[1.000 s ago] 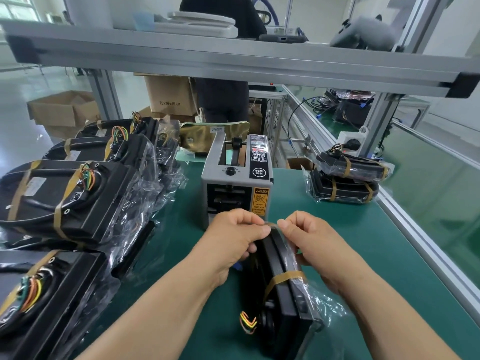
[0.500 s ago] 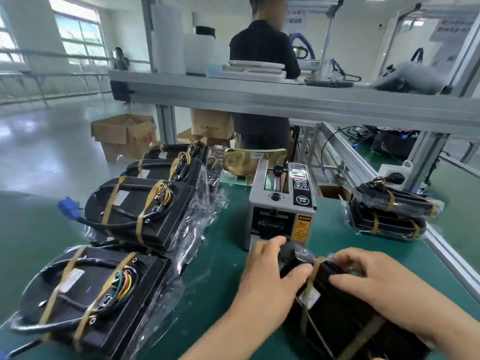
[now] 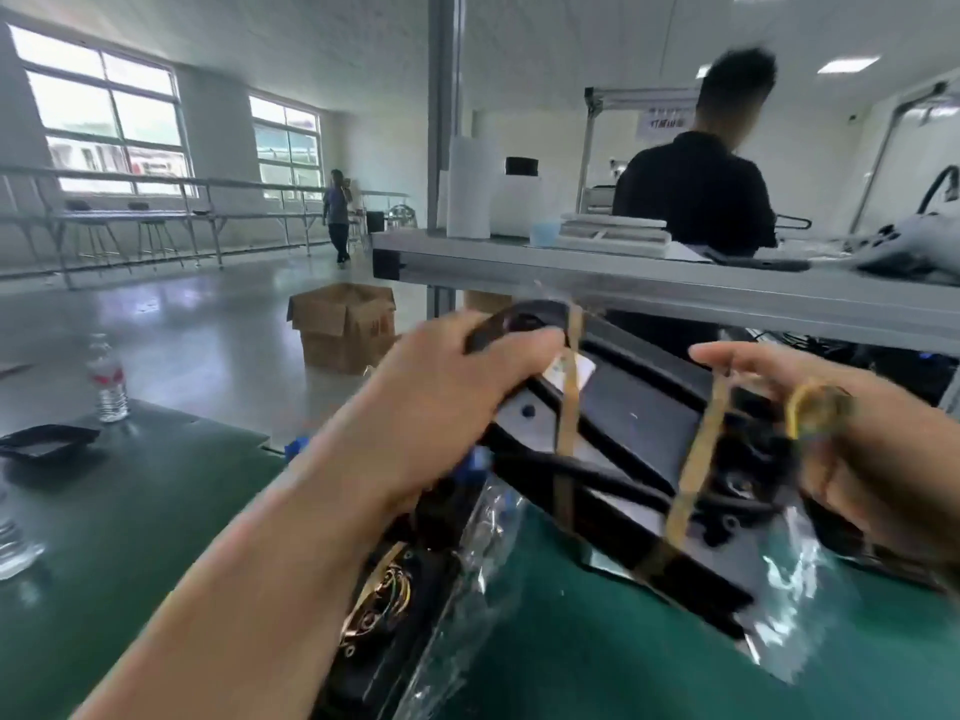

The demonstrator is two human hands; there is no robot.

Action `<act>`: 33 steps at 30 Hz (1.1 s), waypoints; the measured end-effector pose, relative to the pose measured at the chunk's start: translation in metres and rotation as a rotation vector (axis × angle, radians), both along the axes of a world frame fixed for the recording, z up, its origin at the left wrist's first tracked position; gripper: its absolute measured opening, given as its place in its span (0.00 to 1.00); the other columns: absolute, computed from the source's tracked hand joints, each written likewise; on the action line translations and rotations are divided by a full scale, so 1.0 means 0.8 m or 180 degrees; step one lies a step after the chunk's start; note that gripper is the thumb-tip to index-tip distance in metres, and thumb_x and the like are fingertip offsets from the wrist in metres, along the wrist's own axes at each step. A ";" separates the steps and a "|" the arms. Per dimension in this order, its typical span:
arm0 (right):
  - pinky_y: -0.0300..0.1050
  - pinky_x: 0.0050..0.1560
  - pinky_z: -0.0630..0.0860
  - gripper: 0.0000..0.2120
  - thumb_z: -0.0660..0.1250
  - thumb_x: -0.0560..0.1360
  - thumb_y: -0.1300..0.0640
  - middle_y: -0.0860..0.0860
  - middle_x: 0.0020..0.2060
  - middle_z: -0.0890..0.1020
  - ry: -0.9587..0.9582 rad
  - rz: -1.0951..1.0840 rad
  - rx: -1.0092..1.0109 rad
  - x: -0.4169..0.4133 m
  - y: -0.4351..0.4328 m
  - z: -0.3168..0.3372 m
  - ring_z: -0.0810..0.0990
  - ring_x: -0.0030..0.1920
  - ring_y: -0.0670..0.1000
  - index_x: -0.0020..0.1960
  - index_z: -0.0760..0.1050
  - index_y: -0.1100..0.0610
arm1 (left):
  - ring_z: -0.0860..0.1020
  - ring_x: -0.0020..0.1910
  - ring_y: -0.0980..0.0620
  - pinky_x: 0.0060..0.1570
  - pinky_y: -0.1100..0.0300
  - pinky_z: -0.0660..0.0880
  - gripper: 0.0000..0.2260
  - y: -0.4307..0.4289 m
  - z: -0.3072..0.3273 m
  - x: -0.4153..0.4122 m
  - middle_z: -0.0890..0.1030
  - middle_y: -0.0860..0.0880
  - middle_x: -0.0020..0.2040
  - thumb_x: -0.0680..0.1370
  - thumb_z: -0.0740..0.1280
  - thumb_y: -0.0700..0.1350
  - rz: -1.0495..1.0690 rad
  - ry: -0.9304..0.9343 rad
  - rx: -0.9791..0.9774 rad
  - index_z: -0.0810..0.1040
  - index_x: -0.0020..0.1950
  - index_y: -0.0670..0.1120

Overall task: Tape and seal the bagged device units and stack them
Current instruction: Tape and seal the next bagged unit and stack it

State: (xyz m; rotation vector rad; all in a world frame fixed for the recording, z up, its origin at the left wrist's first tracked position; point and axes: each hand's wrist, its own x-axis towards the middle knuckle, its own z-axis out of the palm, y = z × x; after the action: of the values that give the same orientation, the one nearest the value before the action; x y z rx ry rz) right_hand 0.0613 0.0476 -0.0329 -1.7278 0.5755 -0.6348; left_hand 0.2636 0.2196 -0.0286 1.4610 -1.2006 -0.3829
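Note:
A black device unit in a clear plastic bag, bound by two tan tape bands, is lifted above the green table, tilted with its face toward me. My left hand grips its upper left edge. My right hand holds its right end, where a coil of coloured wires shows through the bag. Below my left forearm lies another bagged unit with coloured wires, partly hidden. The picture is blurred by motion.
An aluminium shelf with white trays crosses above the unit. A person in black stands behind it. A water bottle and a black tray sit at the table's left. An open cardboard box stands on the floor.
Both hands have lifted the bagged unit off the table and carried it left and up. My view has swung left; the tape dispenser is out of sight.

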 end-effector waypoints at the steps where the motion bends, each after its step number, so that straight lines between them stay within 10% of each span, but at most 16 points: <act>1: 0.47 0.43 0.83 0.18 0.70 0.66 0.30 0.46 0.60 0.83 -0.0017 0.0074 0.0001 0.019 0.003 0.003 0.85 0.53 0.49 0.53 0.83 0.36 | 0.78 0.28 0.53 0.28 0.60 0.73 0.14 -0.005 0.011 0.026 0.79 0.48 0.30 0.74 0.69 0.60 0.0134 0.0192 0.0005 0.81 0.40 0.49; 4: 0.48 0.41 0.84 0.37 0.70 0.66 0.28 0.39 0.63 0.75 -0.0140 0.0223 0.0278 0.083 0.012 -0.008 0.81 0.54 0.47 0.72 0.68 0.38 | 0.82 0.29 0.52 0.27 0.57 0.78 0.10 -0.030 0.026 0.100 0.82 0.47 0.32 0.77 0.70 0.52 0.0431 0.0869 0.0128 0.81 0.43 0.46; 11: 0.45 0.36 0.84 0.25 0.70 0.78 0.61 0.50 0.57 0.77 -0.0498 -0.0298 0.0465 0.217 0.002 -0.032 0.80 0.45 0.47 0.73 0.68 0.55 | 0.83 0.36 0.45 0.34 0.54 0.82 0.11 -0.092 -0.030 0.205 0.83 0.42 0.40 0.78 0.71 0.52 0.1033 0.1606 0.0449 0.80 0.41 0.45; 16: 0.53 0.42 0.85 0.26 0.71 0.77 0.62 0.54 0.63 0.77 -0.0361 -0.0522 0.0514 0.240 -0.021 -0.064 0.83 0.53 0.56 0.73 0.70 0.55 | 0.82 0.54 0.35 0.59 0.44 0.78 0.14 -0.117 -0.054 0.227 0.83 0.34 0.52 0.77 0.71 0.50 0.1267 0.1293 0.0706 0.83 0.49 0.38; 26: 0.45 0.36 0.83 0.26 0.70 0.77 0.65 0.46 0.53 0.77 -0.0232 -0.0712 0.0328 0.260 -0.028 -0.082 0.82 0.48 0.51 0.73 0.70 0.52 | 0.80 0.55 0.42 0.52 0.52 0.77 0.12 -0.141 -0.072 0.236 0.81 0.38 0.56 0.83 0.64 0.48 0.1308 0.0953 0.0987 0.79 0.57 0.40; 33: 0.47 0.64 0.69 0.28 0.67 0.80 0.55 0.52 0.73 0.70 0.0217 -0.0931 -0.0471 0.261 -0.020 -0.097 0.71 0.71 0.55 0.77 0.63 0.44 | 0.80 0.57 0.41 0.60 0.49 0.77 0.14 -0.143 -0.069 0.236 0.80 0.40 0.59 0.83 0.64 0.48 0.1748 -0.0028 0.1802 0.78 0.63 0.40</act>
State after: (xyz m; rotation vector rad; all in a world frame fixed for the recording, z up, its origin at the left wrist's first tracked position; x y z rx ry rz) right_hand 0.2700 0.0315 -0.1104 -1.8247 0.8575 -0.8435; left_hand 0.4523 0.1051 -0.0838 2.2031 -0.6670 -0.3460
